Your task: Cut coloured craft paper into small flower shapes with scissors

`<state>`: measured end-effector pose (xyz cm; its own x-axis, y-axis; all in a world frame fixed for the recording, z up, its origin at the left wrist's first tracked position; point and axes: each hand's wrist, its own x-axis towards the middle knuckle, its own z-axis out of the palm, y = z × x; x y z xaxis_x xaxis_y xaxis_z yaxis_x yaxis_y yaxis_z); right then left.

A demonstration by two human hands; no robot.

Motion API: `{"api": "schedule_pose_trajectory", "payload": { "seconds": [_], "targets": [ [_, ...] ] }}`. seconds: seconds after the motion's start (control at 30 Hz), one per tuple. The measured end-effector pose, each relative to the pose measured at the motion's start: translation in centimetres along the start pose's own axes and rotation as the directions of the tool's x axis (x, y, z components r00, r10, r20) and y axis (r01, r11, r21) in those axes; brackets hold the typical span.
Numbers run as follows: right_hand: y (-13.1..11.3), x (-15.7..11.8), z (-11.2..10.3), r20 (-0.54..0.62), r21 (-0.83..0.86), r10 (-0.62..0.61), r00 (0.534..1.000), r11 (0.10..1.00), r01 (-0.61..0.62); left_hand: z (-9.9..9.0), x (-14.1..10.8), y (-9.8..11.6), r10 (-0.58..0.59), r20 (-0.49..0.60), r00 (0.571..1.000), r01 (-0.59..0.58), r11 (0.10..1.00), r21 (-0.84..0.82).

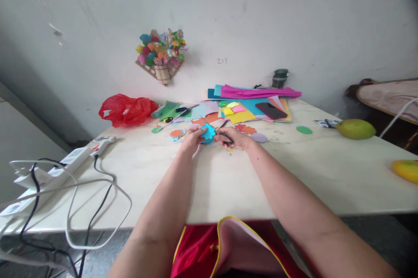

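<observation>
Between the fingers of my left hand [192,138] is a blue paper flower [208,132] with a scalloped edge. My right hand [237,138] grips a pair of scissors [226,136] by the handles, its blades apart and close to the flower's right edge. Under the flower, more blue paper shows in part. Orange paper flowers [176,133] and small scraps lie left of my left hand. Beyond my right hand lie red and orange paper flowers [250,130] and a lilac paper oval [259,137]. Tiny paper bits [230,152] are scattered below the scissors.
Coloured paper sheets [248,92], a dark phone [271,111] and other scissors [187,110] lie at the back. A red plastic bag [126,110] sits back left. A power strip [70,162] with cables crosses the left side. A mango [355,128] and a green paper circle [304,130] are at right.
</observation>
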<state>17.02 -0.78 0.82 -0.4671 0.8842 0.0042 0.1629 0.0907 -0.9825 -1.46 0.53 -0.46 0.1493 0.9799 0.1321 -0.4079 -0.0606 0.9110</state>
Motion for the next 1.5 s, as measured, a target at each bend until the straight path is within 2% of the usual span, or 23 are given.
{"api": "schedule_pose_trajectory", "payload": {
  "seconds": [0.67, 0.93, 1.5],
  "targets": [
    [-1.0, -0.4, 0.8, -0.036, 0.058, 0.019, 0.999, 0.998, -0.017, -0.5, 0.3, -0.4, -0.01, 0.016, 1.0, 0.01, 1.0, 0.003],
    [0.1, 0.3, 0.5, -0.019, 0.06, -0.024, 1.0, 0.998, 0.025, -0.2, 0.2, -0.1, 0.004, -0.036, 0.999, -0.004, 1.0, 0.018],
    [0.7, 0.8, -0.2, -0.238, 0.167, -0.101, 0.966, 0.976, 0.143, -0.4, 0.4, -0.3, 0.028, -0.009, 1.0, -0.027, 0.996, 0.09]
  ]
}}
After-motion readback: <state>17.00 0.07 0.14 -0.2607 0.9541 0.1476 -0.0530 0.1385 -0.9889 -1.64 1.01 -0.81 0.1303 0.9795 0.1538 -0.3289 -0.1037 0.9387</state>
